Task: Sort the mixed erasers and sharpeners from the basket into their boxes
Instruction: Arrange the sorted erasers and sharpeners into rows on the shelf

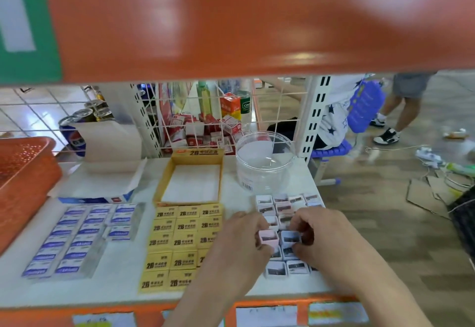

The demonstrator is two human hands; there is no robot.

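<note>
Left hand (239,239) pinches a pink sharpener (268,238); right hand (317,236) curls over the sharpener rows (282,207), grip unclear; likely best lifted squarely, then released low inside the clear jar (248,172).

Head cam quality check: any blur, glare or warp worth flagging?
Head view: orange shelf front up close is heavily blurred, with soft glare patches; wide-angle tilts the white upright; left hand, right hand and pink sharpener are slightly soft; yellow 2B erasers read clearly.
</note>
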